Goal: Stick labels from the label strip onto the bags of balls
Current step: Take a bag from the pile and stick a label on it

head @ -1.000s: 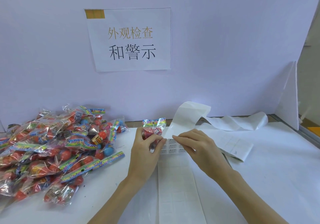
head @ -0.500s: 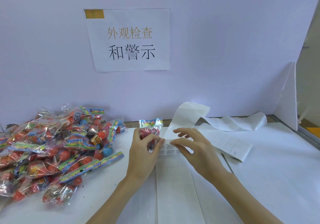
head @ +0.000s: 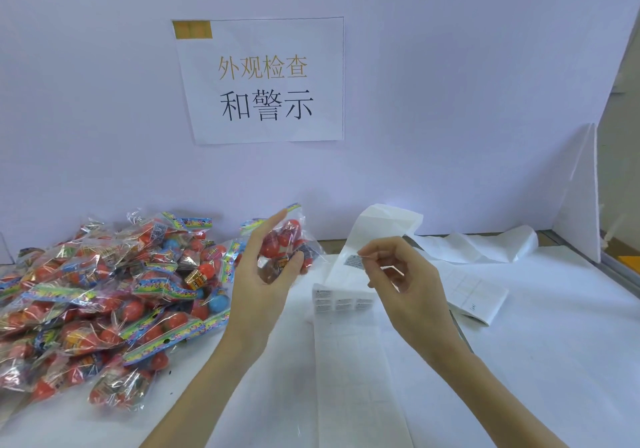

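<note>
A white table [head: 554,361] bears a big heap of bagged balls [head: 104,292] at left and the label strip [head: 353,361] running down its middle, printed labels remaining near its far end. Above the table's middle the left hand [head: 263,285] grips one clear bag of red balls [head: 287,243], thumb curled onto it. Just right, the right hand [head: 405,281] pinches a single peeled label [head: 355,260] at its fingertips.
</note>
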The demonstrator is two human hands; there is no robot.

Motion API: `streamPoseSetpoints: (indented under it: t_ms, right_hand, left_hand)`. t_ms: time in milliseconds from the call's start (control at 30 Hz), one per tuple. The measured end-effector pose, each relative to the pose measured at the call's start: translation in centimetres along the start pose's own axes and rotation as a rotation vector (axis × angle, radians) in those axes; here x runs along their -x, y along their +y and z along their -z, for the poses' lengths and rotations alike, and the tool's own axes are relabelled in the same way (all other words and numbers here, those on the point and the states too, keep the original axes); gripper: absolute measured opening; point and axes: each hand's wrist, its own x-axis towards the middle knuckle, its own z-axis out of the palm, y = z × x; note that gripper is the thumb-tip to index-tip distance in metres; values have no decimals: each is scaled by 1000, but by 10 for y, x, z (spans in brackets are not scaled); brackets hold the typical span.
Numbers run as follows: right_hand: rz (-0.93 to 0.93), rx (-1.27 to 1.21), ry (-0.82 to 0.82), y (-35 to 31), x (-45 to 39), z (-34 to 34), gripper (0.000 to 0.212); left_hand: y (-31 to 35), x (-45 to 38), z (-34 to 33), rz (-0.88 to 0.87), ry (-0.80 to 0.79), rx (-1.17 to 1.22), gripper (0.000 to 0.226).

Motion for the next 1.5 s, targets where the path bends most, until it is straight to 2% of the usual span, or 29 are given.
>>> streamPoseSetpoints:
  t_ms: [100, 200, 433, 733, 867, 967, 1200, 1367, 1433, 1500]
  right_hand:
    - [-60, -159, -10, -10, 1, -1, 24]
    - [-80, -225, -40, -16, 3, 0, 25]
    - [-64, -109, -117, -10, 5, -4, 44]
    - [-33, -31, -127, -3, 7, -4, 46]
    - [-28, -16, -119, -2, 8, -5, 46]
    - [-24, -19, -122, -1, 8, -6, 46]
    - [-10, -6, -132, 0, 9, -8, 49]
    - [-14, -1, -109, 1, 10, -9, 48]
    - [-38, -16, -50, 1, 12, -12, 42]
    - [-108, -41, -22, -2, 13, -15, 28]
  left_hand:
    - [9, 9, -4, 57, -84, 146, 73]
    - [12, 14, -11, 50, -144, 132, 74]
    - [14, 16, -14, 59, -238, 42, 68]
    - [15, 18, -9, 102, -351, 24, 75]
    - [14, 17, -9, 124, -354, 40, 76]
    - [13, 18, -9, 131, -336, 63, 68]
    - [11, 19, -15, 145, -211, 30, 61]
    - [8, 18, -15, 173, -194, 74, 63]
    - [7, 19, -16, 173, -188, 92, 65]
    - [7, 19, -16, 164, -180, 106, 68]
